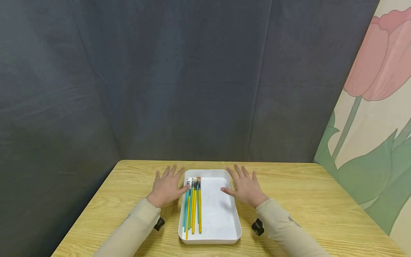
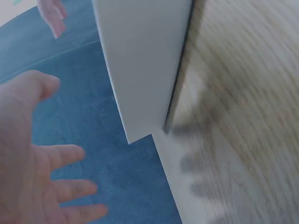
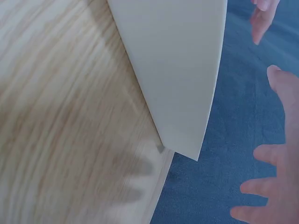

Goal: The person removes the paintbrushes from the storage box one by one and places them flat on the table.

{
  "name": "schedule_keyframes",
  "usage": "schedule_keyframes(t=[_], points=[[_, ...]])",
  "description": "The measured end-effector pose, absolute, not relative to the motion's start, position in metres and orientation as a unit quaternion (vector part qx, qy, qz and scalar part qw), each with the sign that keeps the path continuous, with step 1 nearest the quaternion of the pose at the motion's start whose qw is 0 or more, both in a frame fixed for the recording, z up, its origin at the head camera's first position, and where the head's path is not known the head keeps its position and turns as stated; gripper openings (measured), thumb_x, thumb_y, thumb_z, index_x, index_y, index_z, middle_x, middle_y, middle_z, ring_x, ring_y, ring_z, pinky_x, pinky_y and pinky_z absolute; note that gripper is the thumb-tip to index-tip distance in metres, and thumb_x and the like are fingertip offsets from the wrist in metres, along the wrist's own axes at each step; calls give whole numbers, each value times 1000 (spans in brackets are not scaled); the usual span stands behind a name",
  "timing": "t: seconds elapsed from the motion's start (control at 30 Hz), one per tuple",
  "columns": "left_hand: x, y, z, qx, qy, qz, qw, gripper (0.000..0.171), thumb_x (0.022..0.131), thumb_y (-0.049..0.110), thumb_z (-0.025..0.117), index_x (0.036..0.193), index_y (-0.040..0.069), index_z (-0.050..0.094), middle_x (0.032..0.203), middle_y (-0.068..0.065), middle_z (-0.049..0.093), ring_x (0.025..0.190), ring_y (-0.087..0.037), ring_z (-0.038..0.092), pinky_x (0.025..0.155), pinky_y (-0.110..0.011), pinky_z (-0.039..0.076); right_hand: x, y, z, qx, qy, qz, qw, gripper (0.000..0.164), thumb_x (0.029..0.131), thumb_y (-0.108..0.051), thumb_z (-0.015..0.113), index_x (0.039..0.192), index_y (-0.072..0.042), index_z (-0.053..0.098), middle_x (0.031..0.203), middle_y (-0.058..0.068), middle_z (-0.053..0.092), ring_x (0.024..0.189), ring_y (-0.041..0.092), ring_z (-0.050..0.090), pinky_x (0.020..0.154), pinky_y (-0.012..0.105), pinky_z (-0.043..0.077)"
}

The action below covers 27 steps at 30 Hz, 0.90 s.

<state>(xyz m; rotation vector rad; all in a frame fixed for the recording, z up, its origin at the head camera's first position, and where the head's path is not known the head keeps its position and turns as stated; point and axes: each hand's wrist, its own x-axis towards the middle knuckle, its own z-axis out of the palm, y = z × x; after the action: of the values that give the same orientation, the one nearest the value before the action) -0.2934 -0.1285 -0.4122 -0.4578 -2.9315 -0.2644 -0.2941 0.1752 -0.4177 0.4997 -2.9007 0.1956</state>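
A white rectangular tray [image 1: 219, 207] lies on the table in the head view. Several paintbrushes [image 1: 194, 210] with yellow and teal handles lie side by side along its left half, bristles toward the far end. My left hand [image 1: 167, 187] is spread with fingers apart at the tray's left side, its thumb reaching over the rim near the brush heads. On the other side my right hand [image 1: 245, 187] is spread likewise, thumb over the right rim. Neither hand holds anything. Both wrist views show the tray's outer wall [image 2: 145, 65] beside the spread fingers [image 3: 261, 186].
The pale wooden table [image 1: 305, 207] extends to both sides of the tray. Behind it hangs a dark grey-blue cloth [image 1: 192, 82], which also covers the left side. A wall with a painted pink tulip [image 1: 379, 57] stands at the right.
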Motion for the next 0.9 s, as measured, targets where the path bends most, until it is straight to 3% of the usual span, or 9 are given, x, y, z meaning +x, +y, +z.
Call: schedule_keyframes(t=[0.13,0.27,0.37,0.5,0.73,0.9], points=[[-294,-128,-410,-149,-977,-133,75,55,91,47,59,134,12,57,132,-16,59,114,-33,60,89,-52,52,-293,178,-415,166,-979,70,98,75,87,-65,55,144,-16,45,145,20,45,128,42,47,101,65,37],[-297,-128,-409,-133,-971,-191,52,32,91,33,64,115,13,68,106,-6,70,86,-18,66,69,-36,55,-291,182,-412,156,-979,82,99,51,89,-52,61,121,-12,63,120,13,64,96,31,66,75,47,56],[-298,-129,-408,-124,-965,-229,41,20,91,28,65,106,14,70,94,-2,70,76,-13,62,64,-31,52,-291,184,-412,150,-980,87,99,31,90,-43,64,103,-14,66,100,5,70,72,19,65,56,35,52],[-297,-130,-406,-121,-955,-269,32,14,91,23,65,101,13,69,92,-2,69,75,-13,61,64,-32,51,-291,187,-412,153,-979,89,103,19,90,-34,66,90,-16,63,81,-2,65,57,10,52,47,27,42],[-297,-127,-407,-121,-929,-349,-2,13,90,17,65,98,8,69,90,-4,67,80,-16,61,66,-31,51,-292,188,-414,156,-979,88,100,17,90,-31,66,86,-15,62,75,-4,62,54,8,48,47,25,40],[-296,-126,-415,-107,-898,-424,-43,14,90,12,65,100,2,67,86,-5,63,75,-19,58,62,-32,51,-293,189,-415,154,-980,83,92,18,90,-33,66,88,-16,63,75,-4,63,54,8,49,46,25,41]])
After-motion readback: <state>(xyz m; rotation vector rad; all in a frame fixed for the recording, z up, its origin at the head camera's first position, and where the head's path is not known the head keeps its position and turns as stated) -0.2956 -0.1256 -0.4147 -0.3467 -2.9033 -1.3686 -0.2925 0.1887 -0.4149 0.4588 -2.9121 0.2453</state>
